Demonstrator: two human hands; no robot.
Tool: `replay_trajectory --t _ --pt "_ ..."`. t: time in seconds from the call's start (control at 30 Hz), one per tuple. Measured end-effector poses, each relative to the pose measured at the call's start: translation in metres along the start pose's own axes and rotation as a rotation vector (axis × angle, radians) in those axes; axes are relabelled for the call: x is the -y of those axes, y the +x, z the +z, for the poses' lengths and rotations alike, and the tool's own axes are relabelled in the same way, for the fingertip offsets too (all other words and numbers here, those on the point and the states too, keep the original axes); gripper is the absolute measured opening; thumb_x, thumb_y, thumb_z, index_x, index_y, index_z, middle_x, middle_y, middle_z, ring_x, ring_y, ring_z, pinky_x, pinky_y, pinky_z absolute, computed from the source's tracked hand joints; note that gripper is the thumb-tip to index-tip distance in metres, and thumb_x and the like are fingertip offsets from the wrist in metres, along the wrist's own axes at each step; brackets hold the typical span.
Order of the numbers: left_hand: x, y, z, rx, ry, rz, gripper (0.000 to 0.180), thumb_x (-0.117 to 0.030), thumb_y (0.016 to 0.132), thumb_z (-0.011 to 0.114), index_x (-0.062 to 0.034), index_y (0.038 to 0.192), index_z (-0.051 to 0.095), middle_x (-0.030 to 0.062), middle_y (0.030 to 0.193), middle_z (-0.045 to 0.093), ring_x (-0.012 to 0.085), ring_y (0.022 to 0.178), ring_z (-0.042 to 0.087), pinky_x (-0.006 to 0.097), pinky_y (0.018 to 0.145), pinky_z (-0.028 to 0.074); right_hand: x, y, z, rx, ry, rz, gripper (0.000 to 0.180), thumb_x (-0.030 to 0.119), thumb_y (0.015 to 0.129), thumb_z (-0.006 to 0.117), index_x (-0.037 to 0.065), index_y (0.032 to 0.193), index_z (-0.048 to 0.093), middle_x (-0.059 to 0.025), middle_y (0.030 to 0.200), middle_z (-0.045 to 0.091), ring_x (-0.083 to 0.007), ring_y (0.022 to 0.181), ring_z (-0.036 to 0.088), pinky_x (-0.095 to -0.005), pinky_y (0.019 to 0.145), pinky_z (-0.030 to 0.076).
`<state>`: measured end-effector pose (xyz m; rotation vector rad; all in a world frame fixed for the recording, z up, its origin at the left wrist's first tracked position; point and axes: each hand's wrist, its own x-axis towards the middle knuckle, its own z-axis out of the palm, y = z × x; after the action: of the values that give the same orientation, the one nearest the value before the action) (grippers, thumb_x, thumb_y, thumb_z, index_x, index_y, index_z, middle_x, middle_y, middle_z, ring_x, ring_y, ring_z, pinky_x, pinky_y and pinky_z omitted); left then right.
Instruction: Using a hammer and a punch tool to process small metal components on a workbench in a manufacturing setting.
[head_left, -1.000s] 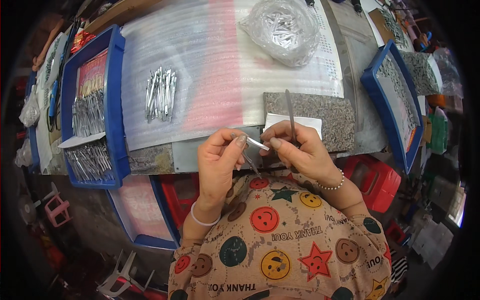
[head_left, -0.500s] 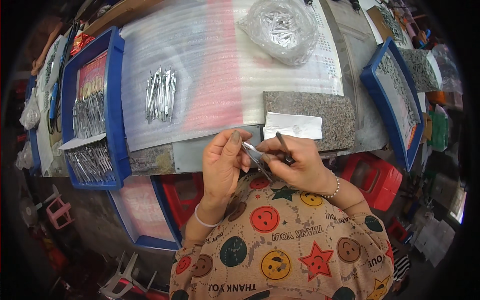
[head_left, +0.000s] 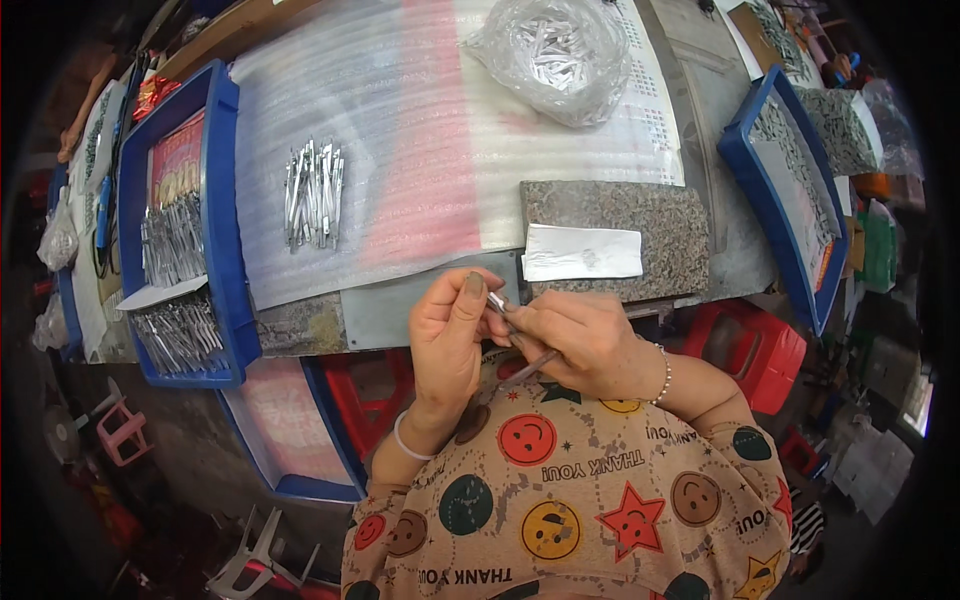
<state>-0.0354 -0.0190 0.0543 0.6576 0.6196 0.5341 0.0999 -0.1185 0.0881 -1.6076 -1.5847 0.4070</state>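
Left hand [head_left: 450,335]: pinching the tip of a small metal piece [head_left: 497,302]
Right hand [head_left: 580,340]: gripping a thin tool [head_left: 530,368] against that piece
Beyond grip: white cloth [head_left: 582,252] lying on stone slab [head_left: 615,235]
Progress: finished pieces seemingly piling up as loose heap [head_left: 313,192]; bag of parts [head_left: 555,50] judged remaining

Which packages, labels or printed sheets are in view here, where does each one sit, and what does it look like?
Clear plastic bag: far middle of the table, crumpled, full of small silvery metal pieces.
White paper slip: on the grey stone slab just beyond the hands, rectangular, faint grey mark.
Red printed card: far end of the left blue tray, red with yellow print.
Small clear bags: far left edge, contents unclear.
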Motion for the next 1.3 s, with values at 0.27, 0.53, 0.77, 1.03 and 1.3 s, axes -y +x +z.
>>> replay_trajectory --t 0.27,0.53,0.77,1.03,1.3 --pt "0.007 0.008 0.011 0.274 0.123 -0.168 0.014 -0.002 0.093 0.061 0.0027 0.106 0.062 0.0068 0.087 0.066 0.013 0.082 0.067 0.023 0.074 0.055 0.001 -0.02 -0.048 0.076 -0.152 0.02 0.018 0.004 0.069 0.071 0.006 0.086 0.065 -0.0037 0.072 0.058 -0.0205 0.059 0.06 -0.0318 0.05 0.048" --pt "0.019 0.023 0.02 0.254 -0.084 -0.264 0.013 -0.007 0.094 0.06 0.0016 0.104 0.062 0.0087 0.093 0.068 0.0131 0.08 0.068 0.023 0.071 0.057 -0.006 -0.018 -0.055 -0.008 -0.305 0.005 0.022 0.004 0.065 0.071 0.006 0.086 0.064 -0.0039 0.076 0.06 -0.0195 0.063 0.06 -0.0317 0.051 0.048" --pt "0.011 0.022 0.017 0.23 0.094 -0.23 0.015 -0.008 0.094 0.06 0.0018 0.105 0.063 0.0075 0.092 0.067 0.013 0.081 0.067 0.023 0.07 0.056 -0.015 -0.019 -0.048 -0.017 -0.246 0.009 0.023 0.004 0.063 0.069 0.007 0.086 0.064 -0.0034 0.077 0.06 -0.0196 0.064 0.059 -0.0312 0.052 0.048" --pt "-0.004 0.038 0.014 0.53 1.007 0.481 0.014 0.002 0.079 0.068 -0.0009 0.093 0.065 0.0111 0.082 0.063 0.0258 0.071 0.063 0.033 0.063 0.051 -0.019 -0.014 -0.062 0.169 -0.388 -0.041 0.027 0.009 0.064 0.071 0.006 0.09 0.064 -0.0036 0.081 0.061 -0.0201 0.065 0.059 -0.0312 0.053 0.048" --pt "0.021 0.054 -0.001 0.298 1.295 0.859 0.017 0.0 0.074 0.07 -0.0055 0.089 0.066 0.0095 0.084 0.063 0.0281 0.086 0.06 0.038 0.076 0.041 -0.027 -0.01 -0.084 -0.16 -0.154 0.074 0.026 0.023 0.097 0.053 -0.001 0.098 0.063 -0.0195 0.105 0.067 -0.0287 0.076 0.066 -0.0366 0.07 0.051"
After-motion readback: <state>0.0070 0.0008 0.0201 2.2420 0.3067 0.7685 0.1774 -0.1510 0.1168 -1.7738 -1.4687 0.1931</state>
